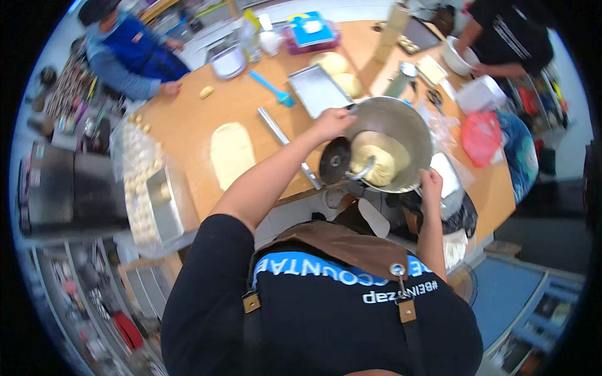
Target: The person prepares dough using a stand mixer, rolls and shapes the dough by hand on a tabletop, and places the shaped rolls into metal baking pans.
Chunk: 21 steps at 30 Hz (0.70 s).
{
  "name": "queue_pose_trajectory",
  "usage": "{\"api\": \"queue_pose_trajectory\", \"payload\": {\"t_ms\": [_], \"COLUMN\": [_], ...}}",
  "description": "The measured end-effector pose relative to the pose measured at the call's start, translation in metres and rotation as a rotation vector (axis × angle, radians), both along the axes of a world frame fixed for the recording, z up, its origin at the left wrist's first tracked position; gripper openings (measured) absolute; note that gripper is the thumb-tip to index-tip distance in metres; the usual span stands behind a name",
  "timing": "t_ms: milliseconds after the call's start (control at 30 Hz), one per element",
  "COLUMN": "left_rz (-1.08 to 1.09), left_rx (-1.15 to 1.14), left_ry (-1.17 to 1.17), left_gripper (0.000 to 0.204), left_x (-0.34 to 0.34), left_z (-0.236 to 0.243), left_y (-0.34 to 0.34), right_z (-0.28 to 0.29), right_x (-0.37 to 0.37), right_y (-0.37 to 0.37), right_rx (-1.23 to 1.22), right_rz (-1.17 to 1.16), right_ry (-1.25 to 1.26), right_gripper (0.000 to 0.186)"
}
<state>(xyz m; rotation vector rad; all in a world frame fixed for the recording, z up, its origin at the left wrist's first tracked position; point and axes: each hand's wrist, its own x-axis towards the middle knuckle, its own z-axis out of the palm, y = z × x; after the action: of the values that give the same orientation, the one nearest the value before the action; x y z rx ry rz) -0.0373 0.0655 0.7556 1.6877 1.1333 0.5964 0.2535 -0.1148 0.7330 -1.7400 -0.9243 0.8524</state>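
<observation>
A large steel mixing bowl (414,135) is tipped toward me over the table's near edge. My left hand (334,123) is closed at its upper left side, and my right hand (431,186) is closed at its lower right side. Inside the bowl lies a lump of pale yellow dough (379,164). A metal dough hook (365,169) rests against this dough, with a black disc (335,160) at its outer end, beyond the rim. To the left, a flat sheet of rolled dough (232,153) and a metal rolling pin (273,127) lie on the wooden table (182,131).
Small dough balls (141,188) and a metal loaf tin (172,210) are at left. Beyond the bowl are a metal tray (318,92), round doughs (347,84) and a blue brush (273,88). One person (128,50) stands far left; another (511,34), far right, handles a white bowl (453,59).
</observation>
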Motion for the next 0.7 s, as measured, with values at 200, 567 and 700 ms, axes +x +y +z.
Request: {"api": "queue_pose_trajectory", "payload": {"t_ms": [200,567,700], "left_rz": [0.260,0.155,0.208], "left_rx": [0.120,0.239,0.316], "left_ry": [-0.342,0.920,0.927], "left_gripper": [0.031,0.077,0.076], "left_x": [-0.086,-0.291,-0.295], "left_z": [-0.044,-0.134,-0.122], "left_y": [-0.055,-0.236,-0.229], "right_z": [0.004,0.160,0.141], "right_x": [0.000,-0.132,-0.252], "right_y": [-0.008,0.024,0.008], "right_rx": [-0.059,1.000,1.165], "right_rz": [0.022,-0.188,0.497], "right_ry": [0.028,-0.665,-0.461], "right_gripper": [0.029,0.015,0.013]}}
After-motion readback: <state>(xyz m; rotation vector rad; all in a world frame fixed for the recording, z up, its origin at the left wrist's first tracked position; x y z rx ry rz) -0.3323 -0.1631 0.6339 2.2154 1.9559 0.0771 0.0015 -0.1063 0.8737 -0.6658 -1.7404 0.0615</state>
